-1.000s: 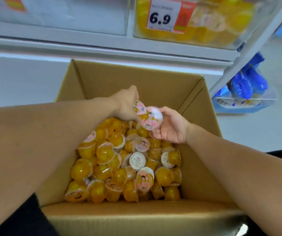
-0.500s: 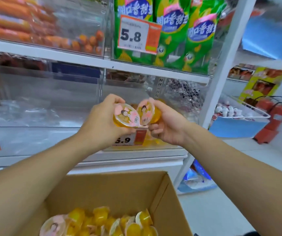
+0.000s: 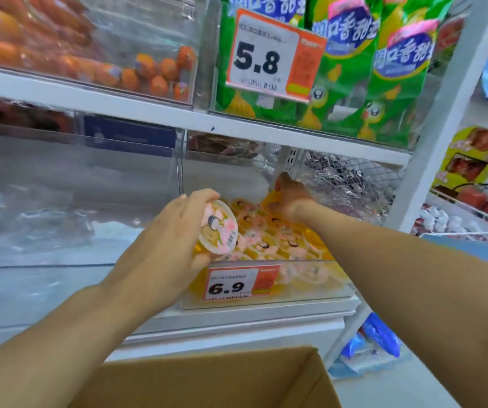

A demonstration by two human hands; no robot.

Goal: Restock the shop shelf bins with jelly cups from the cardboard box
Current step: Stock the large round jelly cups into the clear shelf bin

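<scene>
Left hand (image 3: 169, 242) at the front left corner of the clear bin (image 3: 269, 300), fingers curled round one jelly cup (image 3: 218, 228), its pink printed lid tilted toward the camera and the yellow cup body tucked into the palm. Right hand (image 3: 288, 198) reached farther in, toward the bin's back edge, knuckles up over an orange-yellow cup (image 3: 272, 199); touching it, though a grip on it could not be told, since the fingers pointed away and were hidden. Between the two hands, more jelly cups (image 3: 269, 237) packed lid-up across the bin floor, up to the front wall. On that front wall, a price tag reading 6.9 (image 3: 238, 283), left of centre. To the left on the same shelf, a neighbouring clear bin (image 3: 69, 219), blurred with glare. On the shelf above, green snack bags (image 3: 351, 69) behind a tag reading 5.8 (image 3: 272, 53), and orange sausages (image 3: 60, 45) in another clear bin toward the shelf's left end. At the bottom edge of the view, the rim of the cardboard box (image 3: 216, 381), its contents out of sight. Past the shelf's right upright, blue packets (image 3: 381, 337) low down.
</scene>
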